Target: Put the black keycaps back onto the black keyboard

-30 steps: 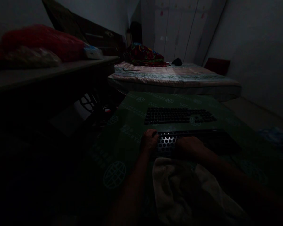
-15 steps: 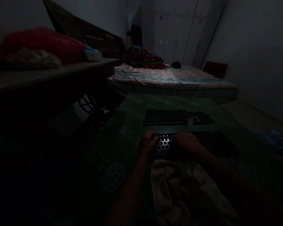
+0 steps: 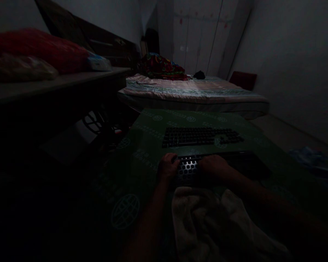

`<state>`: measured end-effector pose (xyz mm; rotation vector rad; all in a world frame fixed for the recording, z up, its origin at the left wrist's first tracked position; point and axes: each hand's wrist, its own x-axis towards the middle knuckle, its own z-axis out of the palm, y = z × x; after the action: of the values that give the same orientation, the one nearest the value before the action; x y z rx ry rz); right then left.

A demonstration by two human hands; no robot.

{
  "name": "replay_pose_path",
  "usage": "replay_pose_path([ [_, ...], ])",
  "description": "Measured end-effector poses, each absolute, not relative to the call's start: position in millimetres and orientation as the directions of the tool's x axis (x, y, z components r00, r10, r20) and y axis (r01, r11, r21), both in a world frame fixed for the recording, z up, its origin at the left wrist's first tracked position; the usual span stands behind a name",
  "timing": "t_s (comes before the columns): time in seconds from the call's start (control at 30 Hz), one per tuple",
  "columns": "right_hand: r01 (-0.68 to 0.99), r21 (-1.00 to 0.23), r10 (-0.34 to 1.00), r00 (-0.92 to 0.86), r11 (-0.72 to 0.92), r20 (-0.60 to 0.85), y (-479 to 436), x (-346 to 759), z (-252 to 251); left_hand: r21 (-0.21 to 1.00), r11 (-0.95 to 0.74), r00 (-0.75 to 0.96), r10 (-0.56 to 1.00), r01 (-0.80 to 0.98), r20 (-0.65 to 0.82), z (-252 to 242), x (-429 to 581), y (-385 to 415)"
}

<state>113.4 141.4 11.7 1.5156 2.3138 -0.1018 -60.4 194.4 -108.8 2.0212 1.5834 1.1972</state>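
the left hand (image 3: 168,166) closes around the left end of a dark keyboard frame (image 3: 188,165), its thumb near the top edge, while the right hand (image 3: 213,164) sits curled in a loose fist over the frame, just right of a brightly lit patch of holes; whether its hidden fingers pinch anything, i cannot tell. the frame lies flat across a green table cover (image 3: 142,145) printed with pale globes, its right part deep in shadow. just beyond it, black keys (image 3: 191,136) are laid out in keyboard order, and a globe shows through a gap among them. a crumpled pale cloth (image 3: 188,218) lies on the near side, below the right forearm. past the table stands a bed (image 3: 202,87) with a dark red patterned blanket (image 3: 164,67) heaped on it, and a red bag (image 3: 43,47) rests on a worktop (image 3: 71,82) at left
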Motion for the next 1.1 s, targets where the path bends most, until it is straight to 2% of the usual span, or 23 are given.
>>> replay_pose_path([
  [0.27,0.903,0.157,0.864,-0.315,0.4,-0.393,133,121,24,0.676,-0.341,0.043,0.908,0.653,0.417,-105,-60,193],
  [0.53,0.941,0.109,0.912,-0.275,0.32,-0.306,139,107,16,0.676,-0.344,0.049,0.908,0.652,0.415,-107,-60,194],
  [0.7,0.923,0.097,0.883,-0.319,0.372,-0.346,144,100,17,0.673,-0.337,0.05,0.912,0.658,0.407,-106,-59,194],
  [0.9,0.917,0.105,0.896,-0.345,0.386,-0.279,140,97,16,0.678,-0.338,0.054,0.913,0.653,0.403,-103,-58,194],
  [1.1,0.924,0.11,0.884,-0.31,0.367,-0.35,145,91,20,0.669,-0.326,0.068,0.922,0.668,0.382,-100,-58,194],
])
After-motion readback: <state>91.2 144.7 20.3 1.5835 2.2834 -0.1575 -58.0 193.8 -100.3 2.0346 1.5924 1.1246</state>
